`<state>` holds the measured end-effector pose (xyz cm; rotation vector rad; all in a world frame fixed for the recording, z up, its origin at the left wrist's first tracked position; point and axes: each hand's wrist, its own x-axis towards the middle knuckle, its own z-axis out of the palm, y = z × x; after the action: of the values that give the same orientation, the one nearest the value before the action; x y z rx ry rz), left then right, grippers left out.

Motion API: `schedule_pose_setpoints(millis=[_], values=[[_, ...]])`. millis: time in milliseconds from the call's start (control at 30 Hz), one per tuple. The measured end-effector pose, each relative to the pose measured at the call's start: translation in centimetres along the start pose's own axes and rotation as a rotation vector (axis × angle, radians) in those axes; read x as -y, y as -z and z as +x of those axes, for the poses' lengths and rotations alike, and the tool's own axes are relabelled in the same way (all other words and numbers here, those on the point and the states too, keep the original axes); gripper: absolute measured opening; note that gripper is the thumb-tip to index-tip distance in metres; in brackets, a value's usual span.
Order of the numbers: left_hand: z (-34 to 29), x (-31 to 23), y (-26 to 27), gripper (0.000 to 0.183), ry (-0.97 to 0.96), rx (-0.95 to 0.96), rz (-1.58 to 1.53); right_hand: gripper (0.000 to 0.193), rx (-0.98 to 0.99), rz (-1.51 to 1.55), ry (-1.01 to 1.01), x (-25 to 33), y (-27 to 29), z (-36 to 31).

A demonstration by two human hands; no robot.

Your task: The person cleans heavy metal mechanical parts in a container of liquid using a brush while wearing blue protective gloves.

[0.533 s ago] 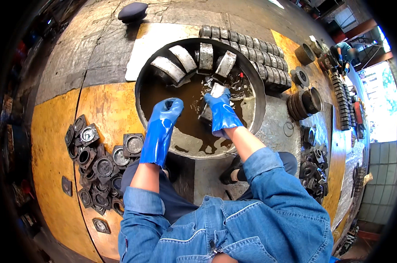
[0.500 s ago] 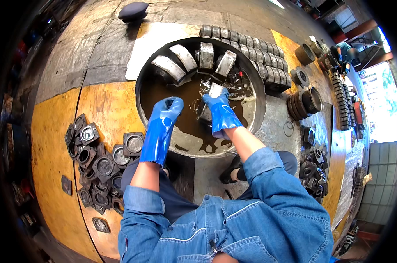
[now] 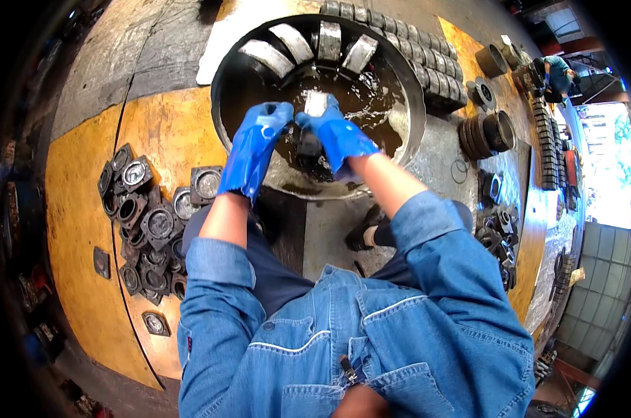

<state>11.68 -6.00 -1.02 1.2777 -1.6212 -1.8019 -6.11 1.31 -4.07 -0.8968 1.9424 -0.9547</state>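
Observation:
Both my hands wear long blue rubber gloves and are over a wide round metal basin of brown liquid. My right hand is closed around a metal block; its pale, bright end shows above the glove and a darker part shows below. Just to its left, my left hand is curled closed close to the block. Whatever it holds, if anything, is hidden by the fingers. Several similar metal blocks with pale faces lean along the basin's far inner wall.
Rows of dark metal blocks stand behind the basin at right. A pile of dark square flanged parts lies on the left, with rusty rings and more dark parts on the right. Another person is far right.
My right hand has moved left with the metal block, closer to my left hand. The view has tilted, so the basin sits higher in the picture.

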Motion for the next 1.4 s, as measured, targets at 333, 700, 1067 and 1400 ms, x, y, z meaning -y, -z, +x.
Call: schedule_pose_setpoints(millis=[333,700,1067,1400], values=[[-2.1,2.1,-2.2,0.043,0.035,0.185,-0.020,0.051,0.477,-1.124,0.181,1.4,12.0,-10.3],[0.2,4.7,-6.0,0.035,0.058,0.464,0.310,0.030,0.507,-1.585,-0.110,-1.3,10.7,-13.9],[-2.9,0.7,-6.2,0.079,0.288,0.497,-0.033,0.038,0.001,0.263,-0.100,1.0,19.6,-17.7],[0.7,-0.5,-6.5,0.037,0.341,0.263,-0.435,0.054,0.168,-0.204,-0.132,-0.1,16.8,-12.3]])
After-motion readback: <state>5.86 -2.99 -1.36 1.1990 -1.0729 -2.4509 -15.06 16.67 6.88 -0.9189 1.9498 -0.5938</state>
